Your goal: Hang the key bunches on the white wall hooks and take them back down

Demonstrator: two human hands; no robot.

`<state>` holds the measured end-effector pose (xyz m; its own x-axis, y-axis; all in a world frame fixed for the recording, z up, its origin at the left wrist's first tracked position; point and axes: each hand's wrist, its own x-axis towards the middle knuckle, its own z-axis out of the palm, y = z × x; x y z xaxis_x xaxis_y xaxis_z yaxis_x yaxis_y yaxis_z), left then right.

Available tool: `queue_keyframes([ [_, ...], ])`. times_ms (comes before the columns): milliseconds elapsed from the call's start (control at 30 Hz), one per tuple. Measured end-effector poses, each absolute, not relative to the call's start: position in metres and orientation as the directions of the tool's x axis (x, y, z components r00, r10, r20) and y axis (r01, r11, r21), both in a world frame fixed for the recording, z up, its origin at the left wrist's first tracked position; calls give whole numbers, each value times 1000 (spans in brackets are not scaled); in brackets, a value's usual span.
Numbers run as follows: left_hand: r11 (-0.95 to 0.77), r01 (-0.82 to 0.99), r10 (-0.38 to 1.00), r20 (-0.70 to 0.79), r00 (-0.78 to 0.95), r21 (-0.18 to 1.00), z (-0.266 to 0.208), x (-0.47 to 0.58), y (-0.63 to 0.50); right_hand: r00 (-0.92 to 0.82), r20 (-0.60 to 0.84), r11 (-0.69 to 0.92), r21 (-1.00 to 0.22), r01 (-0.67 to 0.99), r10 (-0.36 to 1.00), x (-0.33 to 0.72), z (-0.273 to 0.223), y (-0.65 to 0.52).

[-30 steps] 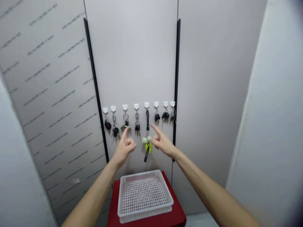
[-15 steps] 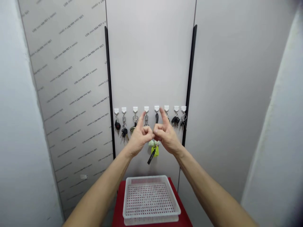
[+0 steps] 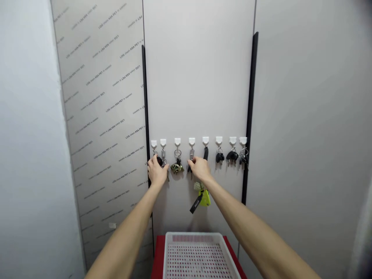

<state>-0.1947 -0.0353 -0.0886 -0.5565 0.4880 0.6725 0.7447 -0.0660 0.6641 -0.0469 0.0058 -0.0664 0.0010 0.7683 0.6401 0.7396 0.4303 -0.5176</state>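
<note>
My left hand [image 3: 157, 172] is at the two leftmost hooks, thumb and fingers apart around a black key fob [image 3: 159, 161] and a key bunch with a metal clasp [image 3: 163, 155]. It partly hides both. My right hand [image 3: 200, 168] is at the fourth hook, fingertips closed on a key bunch [image 3: 189, 169] below its silver clasp. Between my hands hangs a key ring with a round, bronze-coloured charm [image 3: 176, 167]. Just right of my right hand, a black strap [image 3: 206, 153] hangs from the fifth hook. A yellow-green key case [image 3: 205, 198] with a black tag [image 3: 196, 204] hangs below that hand.
Several white hooks [image 3: 219, 140] run in a row across the pale panel. Black keys [image 3: 220, 157] hang on the right-hand hooks. Black vertical strips [image 3: 252, 97] flank the panel. Below, a white perforated basket [image 3: 193, 236] sits on a red surface [image 3: 159, 255].
My hands have moved apart from their pointing pose at the middle hooks. The left went to the leftmost keys and opened around them; the right closed at the fourth bunch. The view shifted.
</note>
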Motion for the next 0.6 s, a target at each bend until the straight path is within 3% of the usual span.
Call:
queue_keyframes([
  [100, -43, 724, 518, 635, -573, 689, -95, -193, -32, -26, 604, 417, -518, 747, 797, -51, -68, 10],
  [333, -306, 585, 569, 637, -520, 751, -82, -222, -38, -1, 650, 593, -693, 411, 760, -41, -55, 14],
  [500, -402, 526, 474, 662, -581, 749, -38, -242, -39, 11, 622, 622, -781, -57, 783, -47, -18, 7],
  [600, -528, 430, 433, 668, -605, 732, -13, -248, -44, -26, 646, 646, -763, -23, 763, -54, -16, -4],
])
